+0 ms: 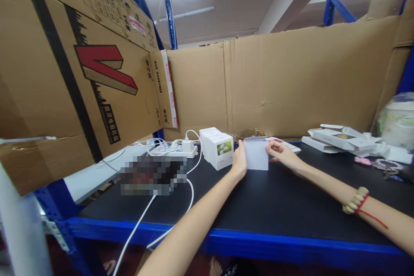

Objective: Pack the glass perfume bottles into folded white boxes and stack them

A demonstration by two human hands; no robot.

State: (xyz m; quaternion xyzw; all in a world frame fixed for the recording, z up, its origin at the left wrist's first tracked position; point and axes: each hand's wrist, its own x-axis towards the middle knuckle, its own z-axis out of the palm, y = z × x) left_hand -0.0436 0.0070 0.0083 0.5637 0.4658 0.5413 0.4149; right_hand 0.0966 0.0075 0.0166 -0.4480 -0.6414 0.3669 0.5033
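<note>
The fingers of the left hand (239, 161) lie nearly straight along the left side of a small white cardboard box (257, 154), the palm turned in against it; how far they curl behind it is hidden. The fingers of the right hand (283, 154) are drawn together in a pinch at the box's upper right edge. Between the two sets of fingers, the box stands upright, a plain broad face towards the wearer and a narrow flap or edge along its top; it looks taller than wide, so its long axis runs about vertical.

Just left of the left fingers is a close row of white cardboard boxes (211, 151), the nearest showing a green picture with white flowers. Farther left come a white plastic power strip (174, 152) with white cables, and a blurred-out rectangular thing (153, 175), nearer the wearer. Beyond the right fingers, a flat white object (287, 144) shows partly. Well to their right lie flat white cartons (339, 138), with a pink trinket (362, 161) nearer the wearer. On the right wrist is a pale bead bracelet (355, 202) with red cord. Below the fingers spreads the black tabletop (274, 207); beyond them rises a brown cardboard panel (284, 82)
</note>
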